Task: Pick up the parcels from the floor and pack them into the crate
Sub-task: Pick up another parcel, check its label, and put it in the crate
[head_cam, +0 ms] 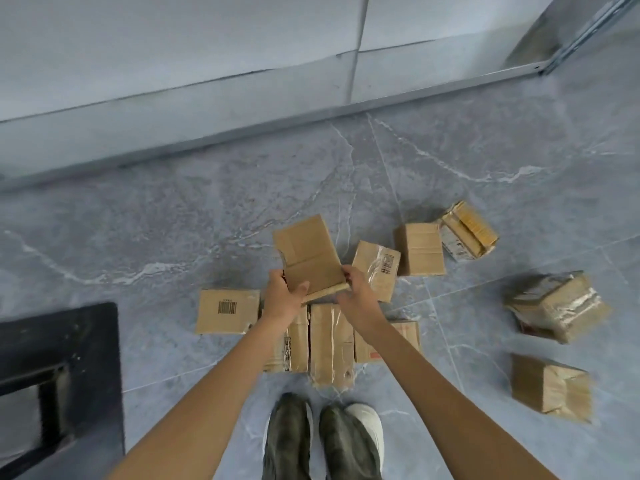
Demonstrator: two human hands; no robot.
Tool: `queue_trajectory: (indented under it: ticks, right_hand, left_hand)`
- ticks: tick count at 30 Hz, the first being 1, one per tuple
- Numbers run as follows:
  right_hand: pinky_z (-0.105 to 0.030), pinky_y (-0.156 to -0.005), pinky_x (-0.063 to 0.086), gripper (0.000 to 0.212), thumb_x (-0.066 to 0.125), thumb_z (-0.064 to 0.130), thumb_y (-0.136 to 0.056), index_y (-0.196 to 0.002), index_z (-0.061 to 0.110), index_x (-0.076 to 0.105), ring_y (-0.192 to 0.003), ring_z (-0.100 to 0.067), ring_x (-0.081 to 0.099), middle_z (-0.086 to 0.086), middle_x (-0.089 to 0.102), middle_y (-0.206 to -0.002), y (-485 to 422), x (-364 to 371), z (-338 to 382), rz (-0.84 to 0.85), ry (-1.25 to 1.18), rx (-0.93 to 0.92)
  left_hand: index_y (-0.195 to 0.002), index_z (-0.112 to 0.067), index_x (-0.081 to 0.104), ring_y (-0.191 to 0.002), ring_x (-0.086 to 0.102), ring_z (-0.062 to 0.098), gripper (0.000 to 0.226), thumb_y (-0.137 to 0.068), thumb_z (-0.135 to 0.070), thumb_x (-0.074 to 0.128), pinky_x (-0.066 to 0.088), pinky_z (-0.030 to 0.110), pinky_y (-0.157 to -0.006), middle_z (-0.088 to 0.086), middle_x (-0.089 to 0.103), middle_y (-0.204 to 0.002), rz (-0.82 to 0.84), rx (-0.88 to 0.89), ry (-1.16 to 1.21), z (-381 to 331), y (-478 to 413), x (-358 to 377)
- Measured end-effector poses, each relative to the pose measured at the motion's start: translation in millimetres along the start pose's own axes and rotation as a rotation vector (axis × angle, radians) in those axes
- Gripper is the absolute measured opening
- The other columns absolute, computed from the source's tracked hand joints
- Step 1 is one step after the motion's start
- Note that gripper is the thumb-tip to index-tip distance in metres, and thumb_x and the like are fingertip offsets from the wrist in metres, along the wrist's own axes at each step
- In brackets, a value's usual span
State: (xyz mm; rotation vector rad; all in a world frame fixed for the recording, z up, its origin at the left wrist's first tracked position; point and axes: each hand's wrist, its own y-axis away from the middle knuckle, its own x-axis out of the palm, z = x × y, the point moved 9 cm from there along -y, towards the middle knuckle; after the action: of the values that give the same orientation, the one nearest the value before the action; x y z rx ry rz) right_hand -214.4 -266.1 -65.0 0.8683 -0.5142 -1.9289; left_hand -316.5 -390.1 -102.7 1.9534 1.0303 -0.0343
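Trouble could come if the parcel (306,258) tips and drops, because the hands only pinch its near end and most of it sticks out past them. The left hand (282,296) grips its left corner and the right hand (356,289) its right corner. It is up above the other parcels (227,310) on the floor (138,220), and the black crate (59,368) sits off to the left.

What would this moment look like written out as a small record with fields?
held: flat cardboard parcel, gripped at its near edge by the left hand and right hand
on floor: about nine loose parcels scattered on the grey tiled floor
crate: black crate at the person's left, contents not visible
closest to crate: barcode parcel
feet: shoes just behind the pile
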Motion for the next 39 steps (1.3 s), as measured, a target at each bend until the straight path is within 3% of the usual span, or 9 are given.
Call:
queue_trajectory:
  ticks: [3,6,12,16,21,27,31,35,39]
  right_hand:
    - [0.002,-0.072,0.037,0.038,0.049,0.001,-0.091,-0.128,0.011,0.046,-0.105,-0.01,0.05,0.002,0.049,-0.12,66.4,-50.2,75.2,-0.096,-0.031,-0.094]
    - [0.005,-0.074,0.033,0.038,0.048,-0.004,-0.09,-0.125,0.011,0.051,-0.096,0.0,0.045,0.004,0.05,-0.118,145.8,-102.5,178.9,-0.146,0.027,-0.241]
    - [-0.003,-0.076,0.039,0.052,0.04,-0.014,-0.083,-0.126,0.012,0.054,-0.076,0.002,0.049,0.009,0.048,-0.12,303.4,-203.9,417.2,-0.191,0.103,-0.596]
    - [-0.019,-0.086,0.05,0.067,0.044,-0.017,-0.079,-0.098,0.044,0.064,-0.092,0.004,0.062,0.027,0.065,-0.098,389.6,-278.0,525.5,-0.313,-0.108,-0.772]
    - [-0.042,-0.083,0.055,0.016,0.059,0.01,-0.09,-0.101,0.021,0.063,-0.087,-0.014,0.066,-0.002,0.069,-0.099,460.9,-368.6,592.6,-0.502,-0.439,-0.629]
    - [-0.051,-0.088,0.054,0.054,0.06,0.058,-0.082,-0.122,0.024,0.049,-0.107,-0.036,0.061,-0.015,0.054,-0.123,523.9,-337.3,660.4,0.23,-0.787,-0.353]
    - [-0.05,-0.089,0.054,0.055,0.066,0.051,-0.081,-0.124,0.02,0.051,-0.104,-0.038,0.065,-0.023,0.057,-0.122,563.1,-354.2,687.7,0.305,-0.888,-0.497]
    - [-0.045,-0.088,0.055,0.063,0.07,0.039,-0.079,-0.133,0.023,0.041,-0.105,-0.031,0.065,-0.011,0.056,-0.125,592.0,-379.0,705.5,0.177,-0.71,-0.657]
    - [-0.036,-0.083,0.056,0.08,0.073,0.023,-0.079,-0.142,0.033,0.025,-0.109,-0.019,0.06,-0.005,0.046,-0.134,619.7,-397.4,713.4,0.036,-0.494,-0.812]
  left_hand:
    - [-0.102,-0.007,0.043,-0.089,0.059,0.017,0.051,-0.079,-0.04,0.073,0.046,0.021,-0.067,0.002,0.055,-0.098,-0.057,0.066,0.148,-69.0,72.2,-42.8]
    - [-0.114,-0.008,0.036,-0.089,0.057,0.009,0.068,-0.073,-0.043,0.077,0.044,0.015,-0.07,-0.002,0.053,-0.101,-0.12,0.086,0.3,-162.9,151.3,-91.6]
    - [-0.139,-0.014,0.03,-0.111,0.058,0.02,0.107,-0.056,-0.058,0.08,0.05,0.034,-0.092,0.004,0.054,-0.128,-0.08,0.167,0.487,-378.9,286.8,-199.3]
    - [-0.135,-0.015,0.032,-0.109,0.059,0.021,0.096,-0.061,-0.054,0.079,0.048,0.042,-0.097,0.002,0.056,-0.126,-0.102,0.225,0.574,-480.5,373.8,-272.6]
    - [-0.137,-0.015,0.026,-0.111,0.055,0.021,0.083,-0.075,-0.044,0.073,0.046,0.035,-0.094,0.002,0.052,-0.124,-0.113,0.387,0.639,-575.8,487.6,-340.3]
    - [-0.13,-0.021,0.037,-0.107,0.059,0.017,0.106,-0.045,-0.066,0.081,0.048,0.033,-0.08,-0.001,0.059,-0.121,0.035,0.567,0.707,-643.6,600.2,-364.7]
    - [-0.139,-0.022,0.025,-0.109,0.053,0.01,0.093,-0.068,-0.056,0.074,0.041,0.036,-0.09,-0.003,0.051,-0.131,0.106,0.632,0.648,-656.0,645.3,-375.5]
    - [-0.148,-0.034,0.003,-0.133,0.037,0.021,0.112,-0.061,-0.062,0.067,0.039,0.047,-0.106,-0.002,0.026,-0.153,0.028,0.686,0.631,-659.0,677.8,-423.8]
    - [-0.135,-0.023,0.042,-0.124,0.046,0.021,0.078,-0.078,-0.076,0.035,0.033,0.048,-0.103,0.002,0.049,-0.138,-0.016,0.651,0.53,-655.8,699.3,-468.0]
